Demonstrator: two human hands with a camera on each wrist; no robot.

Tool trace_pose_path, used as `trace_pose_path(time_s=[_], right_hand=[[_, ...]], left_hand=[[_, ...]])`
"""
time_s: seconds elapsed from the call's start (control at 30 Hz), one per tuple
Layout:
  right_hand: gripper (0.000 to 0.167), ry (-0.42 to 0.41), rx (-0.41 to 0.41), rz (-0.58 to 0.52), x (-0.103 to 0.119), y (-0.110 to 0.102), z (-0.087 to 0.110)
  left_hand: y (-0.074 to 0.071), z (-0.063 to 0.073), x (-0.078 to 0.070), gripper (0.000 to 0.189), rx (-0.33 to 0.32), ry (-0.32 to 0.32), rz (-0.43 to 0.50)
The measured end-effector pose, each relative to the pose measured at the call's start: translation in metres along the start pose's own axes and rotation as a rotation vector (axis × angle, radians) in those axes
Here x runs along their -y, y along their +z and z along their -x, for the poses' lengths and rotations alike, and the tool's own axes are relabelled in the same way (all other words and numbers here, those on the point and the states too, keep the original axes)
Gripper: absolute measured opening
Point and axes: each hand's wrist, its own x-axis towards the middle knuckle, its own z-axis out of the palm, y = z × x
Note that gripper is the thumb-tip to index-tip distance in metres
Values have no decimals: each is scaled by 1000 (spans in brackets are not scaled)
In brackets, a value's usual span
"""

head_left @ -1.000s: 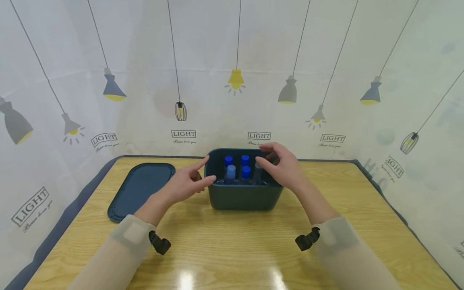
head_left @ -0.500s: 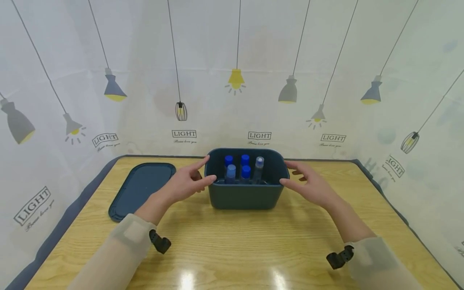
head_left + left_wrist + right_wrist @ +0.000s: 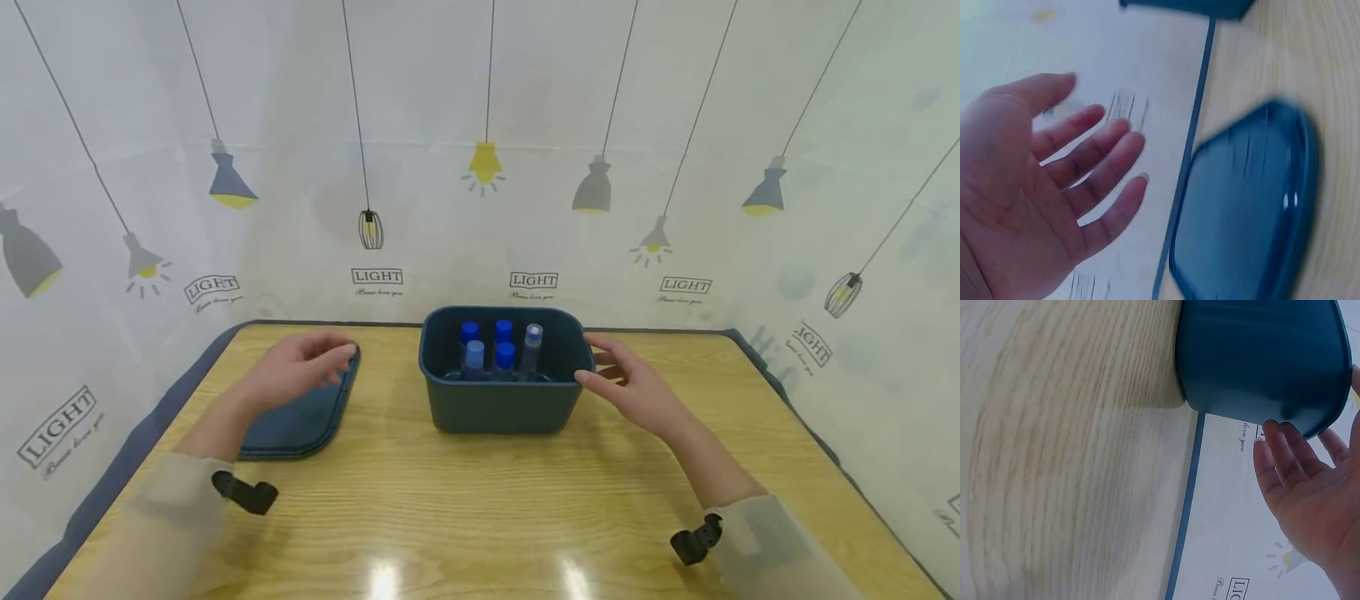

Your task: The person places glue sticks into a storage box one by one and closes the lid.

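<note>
A dark teal plastic bin point(image 3: 501, 410) stands on the table with several bottles inside. Most have blue caps, such as one capped bottle point(image 3: 505, 357); another bottle point(image 3: 530, 357) has a clear, whitish top. The bin's matching lid point(image 3: 303, 421) lies flat to its left. Over that lid hovers my left hand point(image 3: 288, 375), fingers loosely bent and holding nothing; the left wrist view shows the palm apart from the lid. My right hand point(image 3: 637, 390) rests at the bin's right end, fingertips against the side and thumb near the rim. Bottle bottoms are hidden by the bin wall.
The wooden table point(image 3: 450, 517) runs under everything, with a dark edge at the back. Behind it hangs a pale cloth point(image 3: 427, 108) printed with lamps and the word LIGHT. A small black wrist camera point(image 3: 246, 493) sits on my left cuff, another point(image 3: 696, 542) on the right.
My right hand has come out of the bin to its right end, uncovering the clear-topped bottle. My left hand has left the bin's left rim and moved left over the lid.
</note>
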Motion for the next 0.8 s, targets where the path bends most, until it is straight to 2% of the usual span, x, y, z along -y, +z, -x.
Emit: trace_pose_path(time_s=[0.07,0.13,0.27,0.37,0.43,0.6,0.8], right_hand=[[74,3,-2,-6,1,-1,0],[75,11,-4,-7,1,-1,-1],[75,21,-8,-10,1,0,0],[74,17,-10,-17,-1,2,0],[74,14,-9,-20,-2,3,-1],[74,10,-3,-31,-3,4,-2],[73,8,-1,-64,-4,4,0]], left_hand=[[-28,18,27,51,9,-41,-47],[-50,34,54,48,18,-87,-97],[-69,51,93,44,46,-215,-171],[-74,58,112,39,68,-288,-217],[-74,60,121,37,64,-308,-220],[-72,62,134,35,36,-293,-204],[-65,60,141,33,-37,-275,-237]])
